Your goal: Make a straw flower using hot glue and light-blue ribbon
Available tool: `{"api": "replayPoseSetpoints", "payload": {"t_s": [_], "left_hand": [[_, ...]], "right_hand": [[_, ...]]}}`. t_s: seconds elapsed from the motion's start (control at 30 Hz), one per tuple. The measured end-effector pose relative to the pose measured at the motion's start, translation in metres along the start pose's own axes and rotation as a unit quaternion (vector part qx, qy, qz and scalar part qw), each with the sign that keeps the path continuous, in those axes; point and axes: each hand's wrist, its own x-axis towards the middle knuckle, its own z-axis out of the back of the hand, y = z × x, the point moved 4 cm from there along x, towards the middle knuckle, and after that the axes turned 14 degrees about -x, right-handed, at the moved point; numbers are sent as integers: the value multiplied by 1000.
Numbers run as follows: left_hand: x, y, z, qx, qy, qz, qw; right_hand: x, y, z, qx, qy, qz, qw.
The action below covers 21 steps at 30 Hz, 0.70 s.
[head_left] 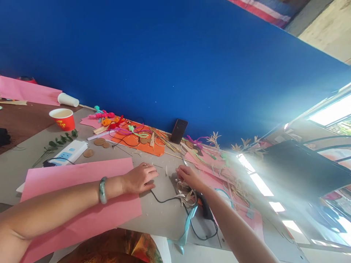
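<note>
Has left hand (140, 178) loosely spread over pink paper (82, 171), seemingly empty; right hand (188, 175) curled, hold unclear; white sliver (166, 171) between, pointing lengthwise away, slightly nearer left.

Pink paper (82, 171) and ribbon (188, 222) suggest a craft workshop.

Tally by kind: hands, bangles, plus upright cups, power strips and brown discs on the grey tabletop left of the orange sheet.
Bare hands: 2 (left hand, right hand)
Green-grey ring-shaped bangles: 1
Red paper cups, upright: 1
White rectangular plastic power strips: 1
Flat, round brown discs: 3
Total: 8
</note>
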Motion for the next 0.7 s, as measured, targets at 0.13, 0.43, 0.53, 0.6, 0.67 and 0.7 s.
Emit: {"api": "replayPoseSetpoints", "payload": {"t_s": [0.13, 0.43, 0.53, 0.6, 0.67, 0.7], "left_hand": [[8, -16, -9, 3, 42, -44, 998], [41, -55, -55, 59, 77, -160, 982], [52, -57, -63, 52, 94, -150, 983], [58, -55, -64, 38, 102, -132, 985], [61, -51, -63, 27, 98, -119, 988], [61, -48, -63, 24, 93, -116, 989]], "right_hand": [[10, 15, -7, 10, 0, 7, 1000], [22, 24, 3, 6, -35, -23, 999], [21, 23, 8, -3, -46, -37, 998], [19, 22, 11, -1, -54, -46, 998], [17, 20, 13, 7, -62, -51, 997], [15, 19, 14, 13, -66, -53, 996]]}}
